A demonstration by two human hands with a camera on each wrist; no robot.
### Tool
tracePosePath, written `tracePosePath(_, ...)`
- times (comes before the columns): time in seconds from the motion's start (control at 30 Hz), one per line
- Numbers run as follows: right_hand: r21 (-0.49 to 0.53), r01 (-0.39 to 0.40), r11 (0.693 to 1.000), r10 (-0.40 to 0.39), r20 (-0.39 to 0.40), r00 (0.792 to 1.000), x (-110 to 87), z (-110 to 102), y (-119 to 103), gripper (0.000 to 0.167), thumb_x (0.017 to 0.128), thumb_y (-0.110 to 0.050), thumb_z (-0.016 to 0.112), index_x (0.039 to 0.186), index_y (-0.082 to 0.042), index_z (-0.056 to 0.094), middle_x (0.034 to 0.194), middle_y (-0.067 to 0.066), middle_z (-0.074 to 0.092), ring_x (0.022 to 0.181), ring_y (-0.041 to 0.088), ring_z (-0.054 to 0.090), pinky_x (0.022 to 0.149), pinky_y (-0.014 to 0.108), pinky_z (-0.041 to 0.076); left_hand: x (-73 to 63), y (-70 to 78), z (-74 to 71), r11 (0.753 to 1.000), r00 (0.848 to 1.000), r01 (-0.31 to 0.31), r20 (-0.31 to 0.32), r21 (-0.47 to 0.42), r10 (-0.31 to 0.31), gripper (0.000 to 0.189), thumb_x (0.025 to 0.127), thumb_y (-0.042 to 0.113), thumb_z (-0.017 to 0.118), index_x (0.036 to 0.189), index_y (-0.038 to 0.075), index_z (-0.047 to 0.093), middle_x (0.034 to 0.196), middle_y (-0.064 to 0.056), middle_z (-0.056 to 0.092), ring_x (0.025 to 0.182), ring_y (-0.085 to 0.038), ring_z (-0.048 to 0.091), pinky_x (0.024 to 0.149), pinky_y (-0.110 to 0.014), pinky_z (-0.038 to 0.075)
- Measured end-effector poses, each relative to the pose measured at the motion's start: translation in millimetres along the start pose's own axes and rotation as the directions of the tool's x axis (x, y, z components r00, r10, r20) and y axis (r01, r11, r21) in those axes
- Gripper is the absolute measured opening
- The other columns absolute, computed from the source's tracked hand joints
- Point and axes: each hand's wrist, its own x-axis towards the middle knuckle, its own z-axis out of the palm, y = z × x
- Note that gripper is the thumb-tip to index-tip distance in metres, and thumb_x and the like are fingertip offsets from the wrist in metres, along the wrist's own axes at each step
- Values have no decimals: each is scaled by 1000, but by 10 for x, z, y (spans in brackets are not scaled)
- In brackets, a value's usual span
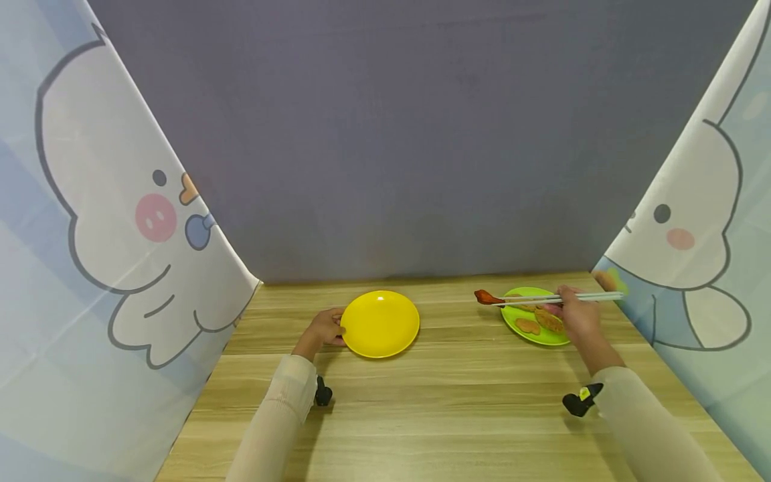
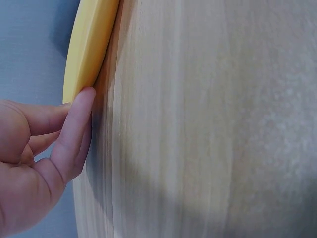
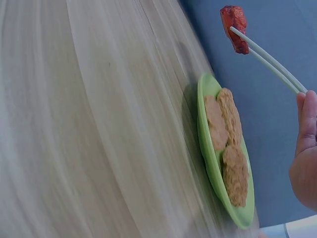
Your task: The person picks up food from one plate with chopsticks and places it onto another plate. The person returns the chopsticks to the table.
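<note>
Hands (image 1: pixel 327 327) (image 1: pixel 579 316) grip yellow plate (image 1: pixel 382 324) and chopsticks (image 1: pixel 604 296), cartoon panels (image 1: pixel 90 281) (image 1: pixel 699 268) walling both sides.

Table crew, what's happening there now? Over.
Left hand pinching rim of yellow plate. Right hand gripping chopsticks, red food at their tips, aloft beside green plate. No obstacle seen between plates.

The pale wood-grained bench (image 1: pixel 434 415) has a soft sheen; the grey cloth (image 1: pixel 409 147) behind its far edge is matt. The round yellow plate (image 1: pixel 379 324) looks like glossy plastic; the round lime-green plate (image 3: pixel 214 168) near the right edge, smooth plastic. Its brown crusty pieces (image 3: pixel 235 174) are rough, the dark-red chunk (image 3: pixel 237 20) bumpy and shiny, the slender white chopsticks (image 1: pixel 608 296) smooth.
</note>
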Motion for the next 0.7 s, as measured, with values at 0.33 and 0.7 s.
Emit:
tracePosePath(0.33,-9,-49,999,49,-9,999,17,174,96,25,104,-17,54,82,-9,63,66,3,70,53,12,71,54,22,61,0,0,9,1000,1000,-10,-3,-11,10,61,93,-12,59,151,3,47,129,-26,59,99,-29,70,74,-38,66)
tracePosePath(0.7,-57,-52,997,54,44,998,-39,424,234,22,107,-19,50,90,-9,59,65,0,70,54,9,71,55,25,62,-24,-6,12,1000,1000,-12,-3,-3,12,60,94,-10,59,151,3,47,133,-28,58,101,-33,71,74,-39,66)
